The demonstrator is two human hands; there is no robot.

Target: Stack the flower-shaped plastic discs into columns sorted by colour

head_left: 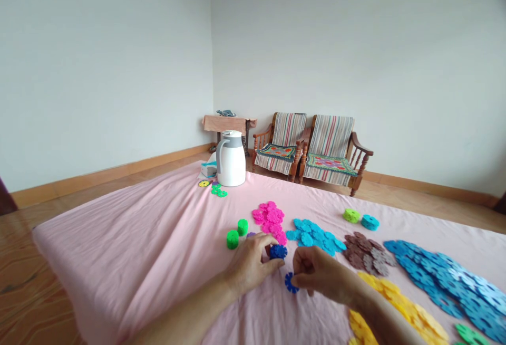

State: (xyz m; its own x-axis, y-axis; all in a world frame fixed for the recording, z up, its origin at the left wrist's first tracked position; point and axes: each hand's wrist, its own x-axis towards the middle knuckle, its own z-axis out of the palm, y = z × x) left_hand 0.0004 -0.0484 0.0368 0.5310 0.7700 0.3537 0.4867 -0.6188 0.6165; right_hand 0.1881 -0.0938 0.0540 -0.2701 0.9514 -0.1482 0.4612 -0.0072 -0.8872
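Note:
My left hand (251, 263) is closed around a small stack of dark blue snowflake discs (278, 251) resting on the pink cloth. Just to its right, my right hand (316, 272) pinches a single dark blue disc (291, 283) at its edge, held close to the cloth. Two green stacks (237, 233) stand just beyond my left hand. A pink pile (270, 218) and a cyan pile (314, 235) lie behind both hands.
A pink cloth (150, 250) covers the table. Brown (367, 254), blue (446, 279) and yellow (399, 308) disc piles lie at the right. Small green (351, 215) and teal (370, 222) stacks sit farther back. A white jug (231, 158) stands at the far edge. Two wooden armchairs (312, 150) line the wall.

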